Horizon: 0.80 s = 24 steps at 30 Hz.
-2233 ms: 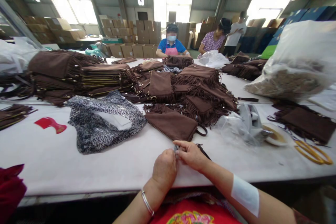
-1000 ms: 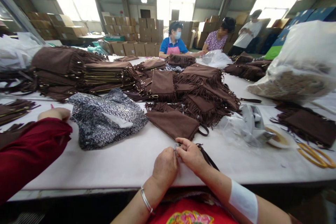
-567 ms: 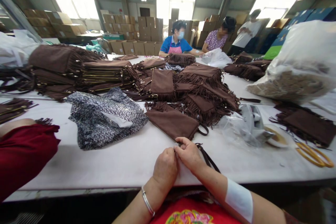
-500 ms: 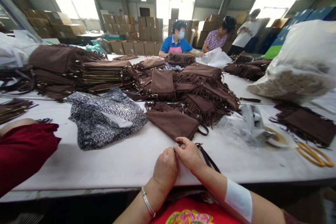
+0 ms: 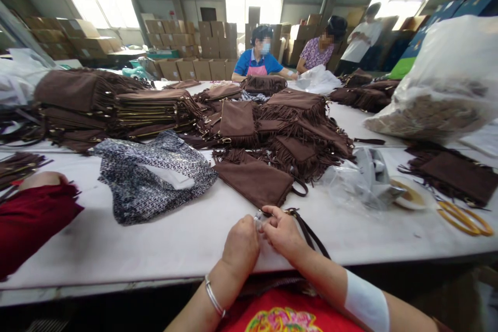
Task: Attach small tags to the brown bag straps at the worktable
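My left hand (image 5: 241,245) and my right hand (image 5: 283,233) meet at the near edge of the white table (image 5: 155,244). Both pinch a small metal part at the end of a dark brown strap (image 5: 307,228). The strap runs off under my right wrist. Just beyond my fingers lies a flat brown suede bag (image 5: 254,180) with fringe. My left wrist wears a silver bangle, and a white patch covers my right forearm.
Stacks of brown fringed bags (image 5: 116,109) fill the middle of the table. A patterned cloth bag (image 5: 151,176) lies left of centre. A neighbour's red sleeve (image 5: 31,223) rests at the left. Clear plastic (image 5: 361,181), a small dish (image 5: 410,198) and yellow scissors (image 5: 465,218) lie right. Three people work at the far end.
The red-sleeved arm at the left reached over the table, then drew back to the left. The red item there is no longer visible. My hands stay pinched together on the strap's end.
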### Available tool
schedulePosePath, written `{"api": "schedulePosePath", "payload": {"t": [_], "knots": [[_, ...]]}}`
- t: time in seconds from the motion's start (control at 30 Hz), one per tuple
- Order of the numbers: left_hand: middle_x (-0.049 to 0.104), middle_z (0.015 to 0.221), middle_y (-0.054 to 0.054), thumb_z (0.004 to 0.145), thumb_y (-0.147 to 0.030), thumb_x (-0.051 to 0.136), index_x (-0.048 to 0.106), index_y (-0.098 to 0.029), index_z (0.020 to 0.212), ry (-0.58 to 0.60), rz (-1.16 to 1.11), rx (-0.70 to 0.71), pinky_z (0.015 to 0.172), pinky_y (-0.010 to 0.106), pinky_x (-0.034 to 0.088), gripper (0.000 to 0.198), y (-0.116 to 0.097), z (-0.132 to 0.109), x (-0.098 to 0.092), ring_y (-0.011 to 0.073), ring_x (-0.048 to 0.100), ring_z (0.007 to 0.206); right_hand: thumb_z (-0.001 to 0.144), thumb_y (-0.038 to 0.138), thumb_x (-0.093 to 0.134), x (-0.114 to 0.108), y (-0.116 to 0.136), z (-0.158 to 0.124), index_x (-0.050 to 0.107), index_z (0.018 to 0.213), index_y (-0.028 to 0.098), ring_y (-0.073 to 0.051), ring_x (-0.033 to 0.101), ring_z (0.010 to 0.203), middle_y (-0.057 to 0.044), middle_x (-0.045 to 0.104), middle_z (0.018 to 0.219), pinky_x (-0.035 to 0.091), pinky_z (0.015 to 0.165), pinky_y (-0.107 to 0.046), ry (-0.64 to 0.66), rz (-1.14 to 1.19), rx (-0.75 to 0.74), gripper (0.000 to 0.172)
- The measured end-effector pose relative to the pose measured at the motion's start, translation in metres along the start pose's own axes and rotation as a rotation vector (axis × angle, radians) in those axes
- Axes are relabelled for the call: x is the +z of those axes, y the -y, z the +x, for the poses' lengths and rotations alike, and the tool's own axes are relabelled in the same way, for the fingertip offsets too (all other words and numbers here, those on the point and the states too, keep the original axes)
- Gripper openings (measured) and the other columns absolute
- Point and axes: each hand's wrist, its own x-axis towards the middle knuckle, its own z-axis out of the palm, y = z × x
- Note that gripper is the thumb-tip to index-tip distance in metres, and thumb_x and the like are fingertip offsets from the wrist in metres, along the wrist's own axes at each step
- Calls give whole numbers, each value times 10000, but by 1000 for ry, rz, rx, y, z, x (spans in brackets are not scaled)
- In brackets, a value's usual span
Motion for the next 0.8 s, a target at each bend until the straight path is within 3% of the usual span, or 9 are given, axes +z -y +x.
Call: {"api": "schedulePosePath", "payload": {"t": [0.17,0.27,0.37,0.8], "knots": [[541,646,4,933,-191,419,479,-190,710,95,-472,-205,590,251,337,231,-6,8,-11,134,493,619,717,158,565,0,-7,-2,536,1211,138,-125,568,516,57,618,597,409,475,-222,-50,-61,-86,495],[407,572,-65,932,-249,424,422,-202,735,221,-886,-411,478,213,237,202,-9,10,-11,79,348,469,724,151,562,1,-10,-2,519,1210,138,-147,612,586,49,630,618,450,552,-243,-101,-128,-125,488],[370,591,-95,919,-288,463,384,-210,788,329,-1207,-566,437,179,134,172,-10,9,-13,34,225,412,729,148,560,2,-9,-2,514,1186,140,-159,630,621,45,639,635,474,615,-262,-125,-180,-146,459],[381,639,-67,919,-150,484,482,-129,865,575,-1589,-675,392,86,116,58,3,7,-26,-4,240,414,769,204,562,4,-6,-6,524,1165,145,-174,661,663,12,696,698,486,631,-274,-81,-173,-170,403]]}}
